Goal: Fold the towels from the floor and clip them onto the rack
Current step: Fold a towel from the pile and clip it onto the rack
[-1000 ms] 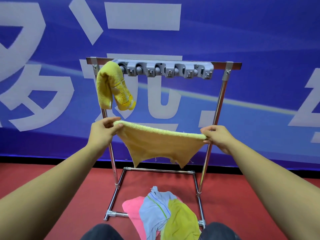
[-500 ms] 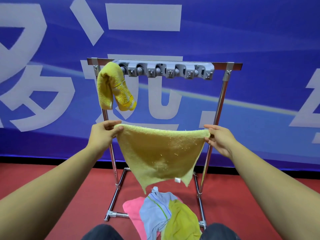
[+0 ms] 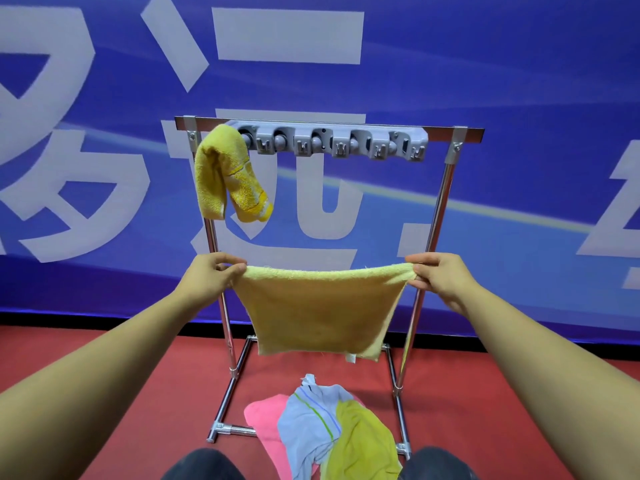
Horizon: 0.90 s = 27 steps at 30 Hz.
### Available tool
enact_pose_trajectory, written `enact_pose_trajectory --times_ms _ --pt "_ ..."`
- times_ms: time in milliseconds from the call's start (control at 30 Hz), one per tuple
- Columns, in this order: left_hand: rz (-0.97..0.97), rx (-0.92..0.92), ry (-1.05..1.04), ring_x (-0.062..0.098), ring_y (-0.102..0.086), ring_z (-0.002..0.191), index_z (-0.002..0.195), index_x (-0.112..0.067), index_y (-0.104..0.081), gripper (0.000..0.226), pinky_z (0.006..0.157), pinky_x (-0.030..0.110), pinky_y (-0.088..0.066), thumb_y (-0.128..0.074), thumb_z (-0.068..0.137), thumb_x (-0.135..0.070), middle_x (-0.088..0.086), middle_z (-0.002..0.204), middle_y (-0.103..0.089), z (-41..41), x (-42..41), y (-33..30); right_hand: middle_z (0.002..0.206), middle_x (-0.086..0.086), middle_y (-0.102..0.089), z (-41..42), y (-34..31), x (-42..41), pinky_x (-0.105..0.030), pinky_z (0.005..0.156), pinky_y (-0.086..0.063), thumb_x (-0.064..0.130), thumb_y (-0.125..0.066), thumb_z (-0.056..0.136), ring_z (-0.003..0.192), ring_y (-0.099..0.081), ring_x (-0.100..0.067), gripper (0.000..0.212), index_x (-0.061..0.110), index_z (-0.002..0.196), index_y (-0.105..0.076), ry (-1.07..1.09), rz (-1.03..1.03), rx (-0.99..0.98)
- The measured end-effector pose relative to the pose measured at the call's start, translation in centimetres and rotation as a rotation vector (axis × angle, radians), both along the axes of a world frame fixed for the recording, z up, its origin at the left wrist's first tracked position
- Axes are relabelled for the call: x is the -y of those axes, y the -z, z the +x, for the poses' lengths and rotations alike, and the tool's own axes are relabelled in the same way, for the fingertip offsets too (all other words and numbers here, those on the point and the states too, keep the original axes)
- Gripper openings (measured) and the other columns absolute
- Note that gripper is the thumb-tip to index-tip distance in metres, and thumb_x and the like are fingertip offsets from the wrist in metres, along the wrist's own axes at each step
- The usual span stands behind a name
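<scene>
- Evidently held up flat for folding: pale yellow towel (image 3: 320, 311) stretched between two hands in front of the rack (image 3: 434, 216), top edge taut and level, lower edge hanging free above the floor (a small white tag showing near its bottom right corner).
- Left hand (image 3: 207, 277) pinched the top left corner, thumb and fingers curled round the cloth.
- Right hand (image 3: 441, 278) pinched the top right corner likewise, fingers closed on the cloth.
- Probably spread wide so as to square the corners before bringing them together; fold not yet made, judging by the single hanging layer.
- Already clipped: one darker yellow towel (image 3: 227, 178), bunched and dangling from the leftmost end of the grey clip strip (image 3: 332, 142) under the top bar, presumably started at that end so the others could follow along the row.
- Clips: about five seemed free to the right of the hung towel (exact number hard to tell, the leftmost being covered).
- Left on the red floor (image 3: 121, 393) inside the base of the rack, in one overlapping heap, near at hand for picking up next: one pink towel (image 3: 263, 419), one pale blue towel with stripes (image 3: 306, 424), one olive-yellow towel (image 3: 360, 441).
- Counted in all: five towels, namely one hung, one in hand, three on the floor; two hands; one rack.
- Seen at the bottom edge: two dark knees (image 3: 204, 467), close to the heap.
</scene>
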State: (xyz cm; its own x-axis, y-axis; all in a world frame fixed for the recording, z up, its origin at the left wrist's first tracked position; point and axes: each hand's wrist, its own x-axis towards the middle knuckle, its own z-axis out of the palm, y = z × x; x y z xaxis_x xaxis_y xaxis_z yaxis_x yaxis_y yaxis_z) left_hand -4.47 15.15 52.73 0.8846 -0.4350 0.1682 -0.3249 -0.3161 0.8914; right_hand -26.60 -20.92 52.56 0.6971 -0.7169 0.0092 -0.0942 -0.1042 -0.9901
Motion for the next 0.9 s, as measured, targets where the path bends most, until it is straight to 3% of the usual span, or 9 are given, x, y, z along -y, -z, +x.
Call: enact_pose_trajectory --times_ms 100,200,300,400,567,733,900 --pt "-0.128 -0.157 0.046 0.022 -0.065 0.073 0.098 -0.01 -0.074 0.008 0.075 0.034 -0.059 -0.069 0.097 -0.016 0.014 0.081 -0.069 -0.11 -0.21 -0.03 0.099 -0.019 -0.06 0.04 0.04 -0.02 -0.024 0.071 -0.063 -0.01 -0.047 0.1 0.084 -0.067 -0.025 0.028 -0.003 0.118 -0.067 -0.013 0.146 0.089" --pt "-0.207 -0.276 0.059 0.015 -0.066 0.065 0.102 -0.002 -0.071 0.014 0.065 0.025 -0.061 -0.069 0.096 -0.015 0.011 0.076 -0.068 -0.06 -0.07 -0.23 0.115 -0.025 -0.059 0.1 0.03 0.0 -0.029 0.08 -0.063 -0.013 -0.043 0.1 0.095 -0.067 -0.026 0.03 -0.003 0.112 -0.068 -0.035 0.278 0.169" --pt "-0.282 -0.333 0.065 0.026 -0.058 0.076 0.106 0.006 -0.069 0.021 0.062 0.017 -0.058 -0.07 0.095 -0.012 0.019 0.089 -0.057 0.19 0.11 -0.42 0.119 -0.026 -0.06 -0.05 -0.13 -0.24 -0.029 0.081 -0.063 -0.013 -0.041 0.101 0.102 -0.065 -0.028 0.032 -0.002 0.11 -0.069 -0.04 0.329 0.202" --pt "-0.246 -0.279 0.067 0.031 -0.055 0.086 0.103 0.005 -0.071 0.017 0.062 0.016 -0.058 -0.069 0.095 -0.011 0.021 0.095 -0.06 0.26 0.04 -0.36 0.112 -0.022 -0.058 -0.14 0.13 -0.26 -0.027 0.076 -0.063 -0.013 -0.042 0.1 0.1 -0.062 -0.026 0.032 -0.004 0.117 -0.067 -0.013 0.333 0.209" --pt "-0.087 -0.042 0.039 0.019 -0.065 0.076 0.098 -0.003 -0.076 0.013 0.059 0.013 -0.055 -0.069 0.096 -0.014 0.014 0.087 -0.072 0.02 -0.16 -0.4 0.117 -0.022 -0.061 -0.1 0.13 -0.42 -0.03 0.085 -0.061 -0.012 -0.044 0.1 0.102 -0.065 -0.024 0.031 0.001 0.112 -0.069 0.022 0.334 0.209" --pt "-0.052 -0.003 0.037 0.017 -0.066 0.077 0.091 -0.011 -0.077 0.011 0.063 0.014 -0.055 -0.069 0.096 -0.016 0.013 0.089 -0.074 -0.33 -0.1 -0.13 0.111 -0.018 -0.062 0.14 -0.35 -0.46 -0.02 0.073 -0.061 -0.018 -0.044 0.097 0.099 -0.064 -0.021 0.033 -0.008 0.121 -0.064 0.042 0.406 0.253" --pt "-0.044 0.006 0.01 0.022 -0.07 0.084 0.094 -0.012 -0.078 0.01 0.074 0.021 -0.056 -0.071 0.095 -0.019 0.013 0.094 -0.076 -0.23 -0.37 0.09 0.112 -0.02 -0.067 0.06 0.24 -0.19 -0.011 0.067 -0.057 -0.016 -0.048 0.095 0.089 -0.068 -0.019 0.029 -0.003 0.11 -0.07 0.066 0.137 0.07"
